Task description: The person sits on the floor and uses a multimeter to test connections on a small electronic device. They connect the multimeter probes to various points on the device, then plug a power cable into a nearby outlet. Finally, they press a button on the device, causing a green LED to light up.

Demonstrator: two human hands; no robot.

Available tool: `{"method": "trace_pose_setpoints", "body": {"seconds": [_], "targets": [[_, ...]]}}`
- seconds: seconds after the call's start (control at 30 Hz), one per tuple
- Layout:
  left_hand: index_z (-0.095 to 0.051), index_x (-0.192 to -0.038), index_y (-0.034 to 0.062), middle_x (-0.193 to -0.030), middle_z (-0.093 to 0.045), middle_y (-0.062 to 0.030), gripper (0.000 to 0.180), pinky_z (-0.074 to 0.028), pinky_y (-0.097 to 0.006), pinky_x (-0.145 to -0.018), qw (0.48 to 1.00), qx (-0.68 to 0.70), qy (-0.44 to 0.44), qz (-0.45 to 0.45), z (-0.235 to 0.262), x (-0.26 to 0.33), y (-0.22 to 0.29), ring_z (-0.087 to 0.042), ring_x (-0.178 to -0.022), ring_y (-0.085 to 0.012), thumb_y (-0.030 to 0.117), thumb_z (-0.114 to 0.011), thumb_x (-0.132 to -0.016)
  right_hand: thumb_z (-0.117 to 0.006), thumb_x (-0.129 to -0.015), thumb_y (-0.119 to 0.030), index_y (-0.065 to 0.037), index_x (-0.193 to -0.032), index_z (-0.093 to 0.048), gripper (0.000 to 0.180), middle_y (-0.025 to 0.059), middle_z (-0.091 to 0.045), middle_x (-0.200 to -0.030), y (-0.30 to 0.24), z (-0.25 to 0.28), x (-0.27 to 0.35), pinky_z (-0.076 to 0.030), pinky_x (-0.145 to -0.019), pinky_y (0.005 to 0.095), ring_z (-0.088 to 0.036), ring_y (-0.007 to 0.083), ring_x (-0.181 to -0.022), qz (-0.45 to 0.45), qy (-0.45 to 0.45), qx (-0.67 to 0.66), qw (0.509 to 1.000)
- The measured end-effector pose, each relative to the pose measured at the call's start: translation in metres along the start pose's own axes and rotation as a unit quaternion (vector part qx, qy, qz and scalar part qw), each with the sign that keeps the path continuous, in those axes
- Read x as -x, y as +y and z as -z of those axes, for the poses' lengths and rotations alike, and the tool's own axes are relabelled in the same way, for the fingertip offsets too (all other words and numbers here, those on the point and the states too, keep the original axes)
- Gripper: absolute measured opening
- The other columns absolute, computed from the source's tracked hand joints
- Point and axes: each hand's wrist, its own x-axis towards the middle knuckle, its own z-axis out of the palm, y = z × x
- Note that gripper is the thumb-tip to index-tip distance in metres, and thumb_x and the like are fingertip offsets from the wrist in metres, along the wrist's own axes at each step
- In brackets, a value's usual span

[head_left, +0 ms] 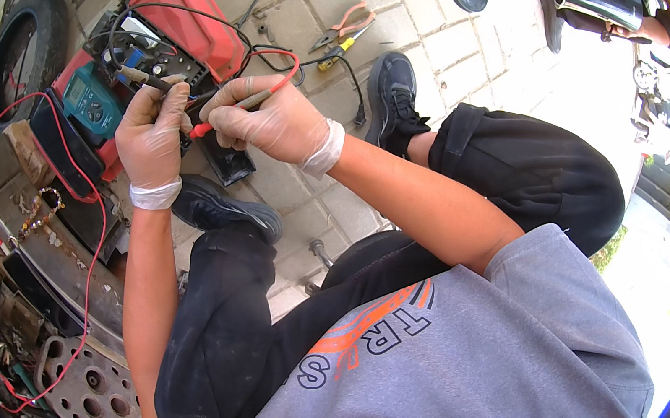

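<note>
Both my hands wear thin clear gloves and meet in front of an opened red machine. My left hand [151, 138] is closed, thumb and fingers pinching a black cable end [153, 82] with a paler sleeve. In my right hand [275, 121], also closed, is a red test probe [200, 130] whose red lead loops up over the knuckles. Its tip is close to my left fingers; whether it touches anything cannot be made out. Left of my left hand, a teal multimeter [93, 104] leans against the machine. Behind the hands lies the exposed circuit board [156, 59].
A red cover [184, 16] stands at the machine's far side, with black cables around it. Pliers [344, 27] and a yellow screwdriver [338, 53] lie on the paving. A tyre [25, 58] is at far left, a holed metal plate [93, 384] at lower left. Another person [653, 31] is at upper right.
</note>
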Motion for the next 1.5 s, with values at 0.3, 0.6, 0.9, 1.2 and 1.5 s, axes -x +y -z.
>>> {"method": "trace_pose_setpoints", "body": {"seconds": [0.3, 0.6, 0.9, 1.2, 1.5], "targets": [[-0.068, -0.104, -0.0011, -0.077, -0.062, 0.0018, 0.015, -0.038, -0.018, -0.052, 1.000, 0.013, 0.007, -0.004, -0.001, 0.000, -0.002, -0.051, -0.059, -0.0034, 0.006, -0.070, -0.091, -0.065, -0.089, -0.013, 0.002, -0.094, -0.069, 0.017, 0.0045, -0.065, -0.071, -0.001, 0.000, -0.001, -0.049, -0.059, 0.0244, -0.060, 0.0093, -0.064, -0.006, -0.009, 0.011, 1.000], [-0.068, -0.104, -0.0010, -0.078, -0.062, 0.0013, 0.015, -0.039, -0.019, -0.053, 1.000, 0.009, 0.010, -0.006, -0.002, 0.001, -0.002, -0.051, -0.059, -0.0038, 0.006, -0.070, -0.091, -0.065, -0.088, -0.014, 0.002, -0.093, -0.069, 0.017, 0.0047, -0.065, -0.071, 0.000, 0.002, -0.004, -0.049, -0.058, 0.0245, -0.059, 0.0096, -0.063, -0.006, -0.014, 0.023, 1.000], [-0.072, -0.104, -0.0005, -0.073, -0.066, -0.0011, 0.020, -0.043, -0.023, -0.053, 0.991, -0.130, -0.010, -0.016, -0.007, 0.015, 0.012, -0.053, -0.058, -0.0059, 0.010, -0.075, -0.087, -0.059, -0.093, -0.032, 0.001, -0.087, -0.066, 0.035, 0.0075, -0.062, -0.068, -0.017, 0.018, 0.007, -0.049, -0.064, 0.0306, -0.062, 0.0160, -0.068, 0.025, 0.079, 0.224, 0.971], [-0.070, -0.102, -0.0008, -0.074, -0.068, -0.0127, 0.026, -0.049, -0.032, -0.058, 0.872, -0.400, -0.264, -0.094, -0.016, 0.050, 0.053, -0.063, -0.058, -0.0204, 0.019, -0.075, -0.086, -0.053, -0.100, -0.037, 0.005, -0.110, -0.061, 0.044, 0.0137, -0.065, -0.092, 0.013, 0.029, 0.023, -0.051, -0.086, 0.0366, -0.064, 0.0233, -0.092, -0.063, 0.092, 0.115, 0.987], [-0.068, -0.092, 0.0019, -0.049, -0.042, 0.0039, 0.045, -0.026, -0.026, -0.040, 0.990, 0.026, -0.055, 0.126, 0.015, 0.094, 0.194, -0.038, -0.041, -0.0079, 0.044, -0.054, -0.100, -0.078, -0.077, -0.042, 0.005, -0.129, -0.053, 0.075, 0.0270, -0.056, -0.132, -0.047, -0.012, 0.079, -0.046, -0.101, 0.0424, -0.056, 0.0340, -0.123, 0.228, -0.055, 0.290, 0.928]]}}
